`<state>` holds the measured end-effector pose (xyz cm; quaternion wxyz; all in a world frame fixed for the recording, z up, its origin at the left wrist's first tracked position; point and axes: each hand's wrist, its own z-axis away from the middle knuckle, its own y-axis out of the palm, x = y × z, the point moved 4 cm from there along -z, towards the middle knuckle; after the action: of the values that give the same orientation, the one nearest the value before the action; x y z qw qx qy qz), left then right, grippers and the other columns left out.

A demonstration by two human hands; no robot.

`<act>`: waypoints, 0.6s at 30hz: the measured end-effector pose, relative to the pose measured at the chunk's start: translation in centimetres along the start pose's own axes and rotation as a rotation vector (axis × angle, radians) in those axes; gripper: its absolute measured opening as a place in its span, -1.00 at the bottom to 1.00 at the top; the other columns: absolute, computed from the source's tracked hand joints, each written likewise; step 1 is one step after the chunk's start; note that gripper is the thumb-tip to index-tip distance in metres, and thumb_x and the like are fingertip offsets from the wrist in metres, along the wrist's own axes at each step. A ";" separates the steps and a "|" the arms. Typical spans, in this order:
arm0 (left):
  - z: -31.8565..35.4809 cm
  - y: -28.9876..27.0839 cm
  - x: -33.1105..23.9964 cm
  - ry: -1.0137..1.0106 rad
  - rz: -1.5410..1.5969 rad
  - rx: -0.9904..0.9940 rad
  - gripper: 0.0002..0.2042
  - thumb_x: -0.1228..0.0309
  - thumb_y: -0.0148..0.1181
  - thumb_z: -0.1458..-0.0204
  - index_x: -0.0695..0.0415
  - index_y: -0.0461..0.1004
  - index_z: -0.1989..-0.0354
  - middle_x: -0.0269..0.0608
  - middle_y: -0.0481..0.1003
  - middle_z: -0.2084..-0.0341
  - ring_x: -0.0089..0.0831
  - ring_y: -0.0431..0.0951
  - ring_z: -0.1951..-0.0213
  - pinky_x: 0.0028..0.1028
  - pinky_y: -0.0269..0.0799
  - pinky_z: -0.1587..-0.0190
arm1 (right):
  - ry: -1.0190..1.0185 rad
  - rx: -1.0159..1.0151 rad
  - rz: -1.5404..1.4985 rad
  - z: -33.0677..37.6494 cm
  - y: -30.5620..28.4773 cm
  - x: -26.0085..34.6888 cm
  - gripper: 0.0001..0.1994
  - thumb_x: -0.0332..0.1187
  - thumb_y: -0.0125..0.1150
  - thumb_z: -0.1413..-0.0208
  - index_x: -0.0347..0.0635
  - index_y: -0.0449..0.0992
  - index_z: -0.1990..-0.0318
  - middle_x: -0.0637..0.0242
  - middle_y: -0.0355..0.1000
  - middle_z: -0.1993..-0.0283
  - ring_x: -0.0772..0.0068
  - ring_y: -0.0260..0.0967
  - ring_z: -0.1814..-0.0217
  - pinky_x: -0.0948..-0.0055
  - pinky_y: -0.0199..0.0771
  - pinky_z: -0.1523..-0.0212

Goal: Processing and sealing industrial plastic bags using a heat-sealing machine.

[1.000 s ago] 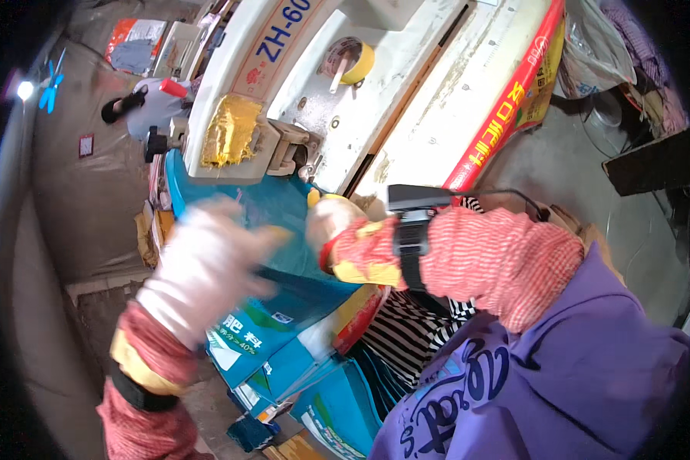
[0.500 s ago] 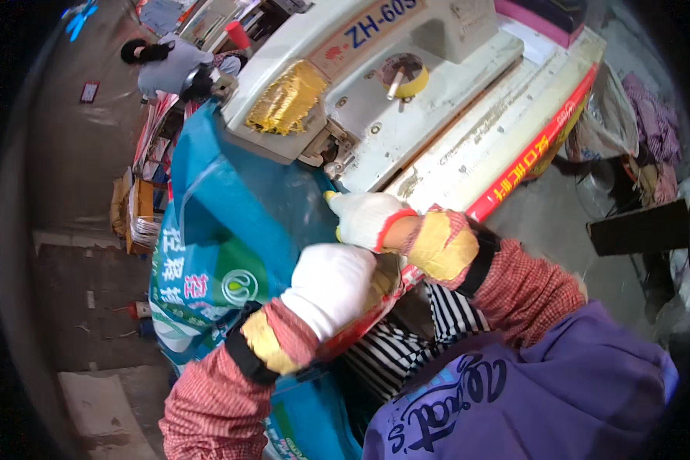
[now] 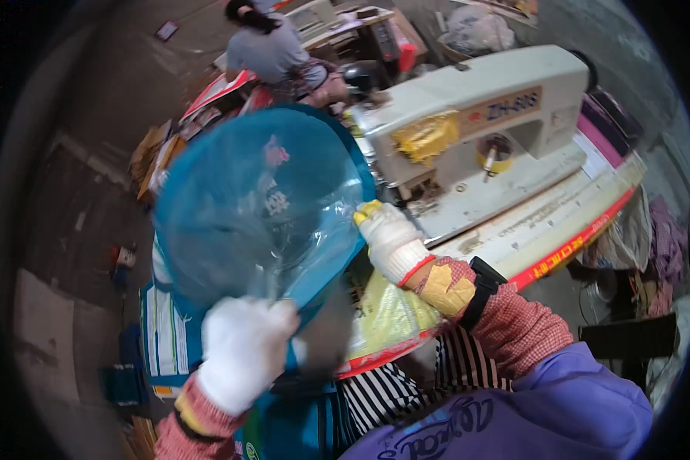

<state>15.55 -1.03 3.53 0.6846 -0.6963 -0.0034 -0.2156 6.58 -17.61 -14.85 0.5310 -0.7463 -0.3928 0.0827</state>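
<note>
- Left hand (image 3: 249, 345), gloved, in front of and left of the sewing machine (image 3: 475, 80): blurred, but looks closed on the near rim of the blue bag (image 3: 323, 274). A hard tug here could tear the rim or pull it free.
- Right hand (image 3: 391, 238), gloved, just in front of the machine's head: yellow fingertips pinched on the bag's right rim. Slick plastic could slide out of so narrow a pinch.
- Bag lies left of the machine, mouth spread wide, right rim close by the head; cannot tell whether they touch. Rim could snag on the head if swung right.
- Clear liner (image 3: 307, 222) inside the bag, left of the machine: creased, could bunch or slip off the rim if the hands pull unevenly.
- Edges: red table edging (image 3: 529, 274) runs in front of the machine, under the right forearm; a sagging bag could scrape it.
- Tape roll (image 3: 498, 157) sits on the machine's bed under the arm, crowding that side.
- More room, I judge, left of the machine, past the bag, over the brown floor (image 3: 77, 222).
- Co-worker (image 3: 276, 57) sits beyond the machine, to its left; a wide upward fling heads that way.
</note>
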 end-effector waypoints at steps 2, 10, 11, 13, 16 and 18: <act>3.2 -4.9 1.1 0.125 -0.339 -0.565 -0.81 0.48 0.18 0.43 0.09 0.38 0.53 -0.21 0.40 0.43 -0.25 0.42 0.35 -0.28 0.37 0.25 | -0.057 0.063 -0.063 -1.6 -1.8 3.0 -0.68 -0.36 0.07 0.12 -0.19 0.42 0.13 0.18 0.37 0.06 0.13 0.23 -0.08 0.31 0.18 -0.08; 8.7 2.5 11.6 -0.574 0.674 -0.376 -0.25 0.24 0.43 0.36 0.19 0.24 -0.09 -0.08 0.37 0.07 -0.45 0.49 0.26 -0.53 0.38 0.21 | -0.173 -0.108 -0.683 1.5 -8.1 8.5 -0.77 -0.29 0.20 0.06 -0.24 0.50 0.28 0.04 0.43 0.34 0.06 0.39 0.27 0.27 0.39 0.23; 9.3 4.8 12.3 -0.276 0.064 -0.512 -0.12 0.15 0.45 0.52 0.16 0.22 -0.10 -0.11 0.31 -0.01 -0.31 0.51 0.31 -0.44 0.43 0.29 | -0.133 -0.097 -0.657 2.0 -10.3 8.2 -0.76 -0.31 0.22 0.07 -0.25 0.50 0.26 0.08 0.44 0.32 0.17 0.40 0.27 0.33 0.39 0.23; 9.7 8.6 14.9 -0.631 0.022 -0.277 -0.21 0.23 0.40 0.37 0.14 0.18 -0.13 -0.16 0.22 -0.11 -0.21 0.50 0.23 -0.39 0.45 0.24 | 0.031 -0.136 -0.937 3.1 -12.4 4.6 -0.75 -0.35 0.23 0.06 -0.24 0.49 0.21 0.19 0.46 0.29 0.37 0.40 0.27 0.44 0.39 0.22; 9.9 12.3 18.4 -0.831 -0.031 -0.306 -0.38 0.37 0.28 0.22 0.13 0.20 -0.10 -0.25 0.19 -0.13 -0.23 0.50 0.21 -0.38 0.45 0.23 | 0.234 -0.352 -1.472 5.0 -12.0 0.4 -0.76 -0.45 0.15 -0.01 -0.23 0.45 0.13 0.35 0.44 0.24 0.53 0.35 0.25 0.51 0.39 0.21; 8.9 13.6 19.7 -0.832 0.057 -0.316 -0.54 0.54 0.14 0.19 0.13 0.30 0.00 -0.10 0.32 0.01 -0.14 0.51 0.27 -0.30 0.43 0.23 | 0.418 -0.309 -1.476 5.9 -12.5 -0.1 -0.74 -0.46 0.13 -0.03 -0.24 0.42 0.08 0.32 0.44 0.23 0.50 0.35 0.25 0.50 0.39 0.19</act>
<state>40.15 0.88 -3.13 0.5160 -0.8195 -0.2264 0.1039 -2.87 -11.81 -6.69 0.4016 -0.3576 -0.6862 -0.4899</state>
